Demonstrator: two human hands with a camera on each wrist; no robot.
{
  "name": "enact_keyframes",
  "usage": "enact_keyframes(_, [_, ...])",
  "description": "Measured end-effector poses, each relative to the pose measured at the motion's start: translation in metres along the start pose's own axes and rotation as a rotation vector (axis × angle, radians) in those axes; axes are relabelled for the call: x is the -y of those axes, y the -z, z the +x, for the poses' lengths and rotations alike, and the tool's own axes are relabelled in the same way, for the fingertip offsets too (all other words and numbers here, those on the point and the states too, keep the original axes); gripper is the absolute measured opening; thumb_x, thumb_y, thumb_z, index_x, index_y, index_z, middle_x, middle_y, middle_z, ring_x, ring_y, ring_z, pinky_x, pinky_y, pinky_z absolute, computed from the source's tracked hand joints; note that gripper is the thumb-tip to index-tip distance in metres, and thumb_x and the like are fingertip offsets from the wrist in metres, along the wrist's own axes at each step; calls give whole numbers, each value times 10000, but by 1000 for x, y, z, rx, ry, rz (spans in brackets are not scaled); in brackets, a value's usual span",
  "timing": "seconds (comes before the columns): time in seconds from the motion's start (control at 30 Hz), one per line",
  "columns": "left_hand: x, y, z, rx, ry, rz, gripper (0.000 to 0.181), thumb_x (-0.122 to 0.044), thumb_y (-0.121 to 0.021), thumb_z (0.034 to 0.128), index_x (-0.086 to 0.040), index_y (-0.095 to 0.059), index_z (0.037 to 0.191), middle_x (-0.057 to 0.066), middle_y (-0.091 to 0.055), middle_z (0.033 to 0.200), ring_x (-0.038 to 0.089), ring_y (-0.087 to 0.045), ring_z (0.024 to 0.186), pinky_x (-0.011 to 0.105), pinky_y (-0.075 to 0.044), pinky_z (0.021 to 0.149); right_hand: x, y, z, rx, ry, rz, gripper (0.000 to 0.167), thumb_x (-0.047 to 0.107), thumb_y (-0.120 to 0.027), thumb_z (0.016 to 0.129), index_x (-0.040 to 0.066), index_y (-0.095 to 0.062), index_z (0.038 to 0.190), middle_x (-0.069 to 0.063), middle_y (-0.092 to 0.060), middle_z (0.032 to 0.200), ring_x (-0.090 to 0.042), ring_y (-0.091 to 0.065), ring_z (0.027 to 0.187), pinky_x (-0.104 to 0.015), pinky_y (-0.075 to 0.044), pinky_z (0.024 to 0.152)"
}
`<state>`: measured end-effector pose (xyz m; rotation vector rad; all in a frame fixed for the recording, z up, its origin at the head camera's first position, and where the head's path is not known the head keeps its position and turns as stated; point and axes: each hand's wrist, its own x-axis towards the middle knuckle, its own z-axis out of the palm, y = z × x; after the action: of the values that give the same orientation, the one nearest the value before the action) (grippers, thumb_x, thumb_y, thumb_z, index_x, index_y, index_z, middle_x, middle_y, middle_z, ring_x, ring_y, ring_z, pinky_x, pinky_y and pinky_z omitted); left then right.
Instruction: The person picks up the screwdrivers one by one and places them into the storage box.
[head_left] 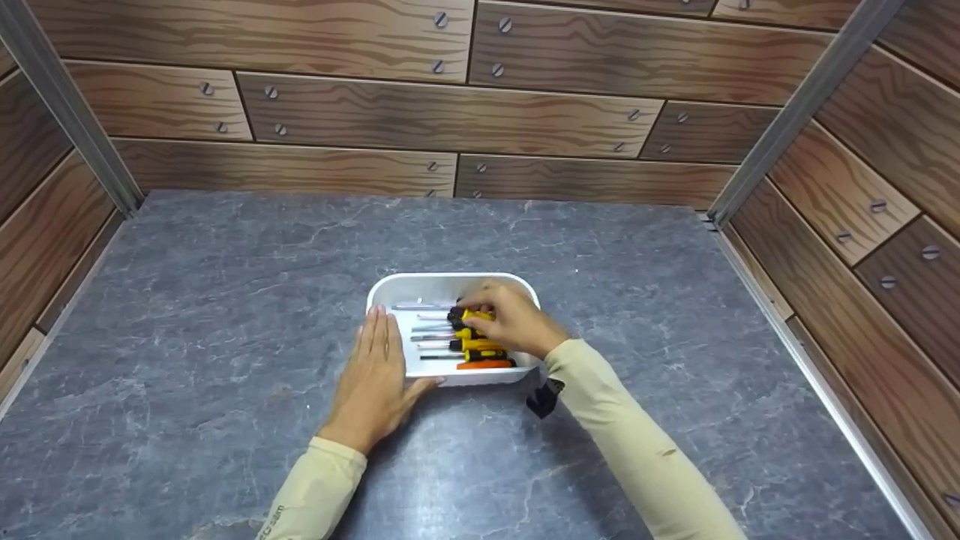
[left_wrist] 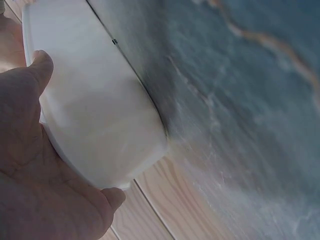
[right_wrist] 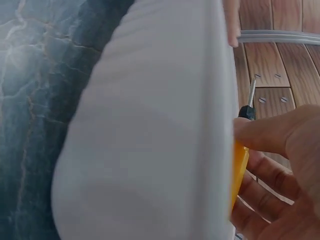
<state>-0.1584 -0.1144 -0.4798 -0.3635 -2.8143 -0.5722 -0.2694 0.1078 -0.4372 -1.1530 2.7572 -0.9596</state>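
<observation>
A white tray (head_left: 454, 380) holds several screwdrivers (head_left: 484, 345) lying side by side, mostly with yellow-and-black handles. An orange-handled one (head_left: 482, 365) lies nearest the front wall. My left hand (head_left: 371, 386) rests along the tray's left side with straight fingers, its thumb at the front rim. My right hand (head_left: 517, 322) is over the tray's right half. In the right wrist view, its thumb and fingers pinch the yellow handle of a screwdriver (right_wrist: 240, 165), shaft pointing away from the hand. Part of that handle is hidden behind the tray wall.
The tray stands on a grey marbled tabletop (head_left: 225, 315). Wood-patterned panels (head_left: 450, 120) close off the back and both sides, with metal posts (head_left: 802, 112) at the corners. A small black object (head_left: 544, 399) shows beneath the right wrist.
</observation>
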Motion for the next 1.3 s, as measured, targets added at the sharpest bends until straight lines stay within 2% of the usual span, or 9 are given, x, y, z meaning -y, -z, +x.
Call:
enact_keyframes(0.3, [-1, 1, 0, -14, -7, -8, 1000, -507, -683, 919, 217, -274, 1473, 403, -255, 1549, 484, -216, 1482, 544, -212, 1222, 1, -10, -4, 86, 8, -5, 236, 58, -762, 891, 14, -774, 1123, -83, -686, 939, -177, -588, 780, -284, -503, 698])
enact_keyframes(0.63, [0, 1, -1, 10, 1, 4, 1004, -523, -660, 930, 214, -258, 1481, 400, -238, 1558, 478, -200, 1489, 539, -201, 1227, 0, -21, -7, 139, 57, -41, 176, 26, -793, 830, 14, -796, 1006, -80, -730, 915, -195, -665, 849, -328, -561, 782])
enact_keyframes(0.83, [0, -1, -1, -15, -17, 3, 986, -495, -674, 928, 228, -272, 1465, 413, -254, 1544, 489, -225, 1477, 532, -209, 1226, 1, -23, -7, 150, 44, -42, 182, 37, -813, 824, 8, -798, 1003, -91, -732, 933, -211, -664, 864, -339, -557, 784])
enact_keyframes(1.13, [0, 0, -2, 3, -6, 0, 991, -499, -671, 930, 222, -261, 1474, 405, -236, 1556, 482, -211, 1484, 532, -194, 1231, 0, -25, -7, 170, 26, -43, 202, 45, -838, 808, 18, -805, 1006, -69, -696, 891, -172, -614, 808, -265, -533, 704])
enact_keyframes(1.3, [0, 0, -1, -2, -13, 9, 993, -510, -663, 933, 222, -263, 1472, 407, -240, 1554, 474, -218, 1485, 532, -202, 1229, 0, -25, -6, 184, 1, -43, 209, 58, -842, 811, 26, -806, 1014, -62, -702, 907, -166, -611, 831, -262, -533, 717])
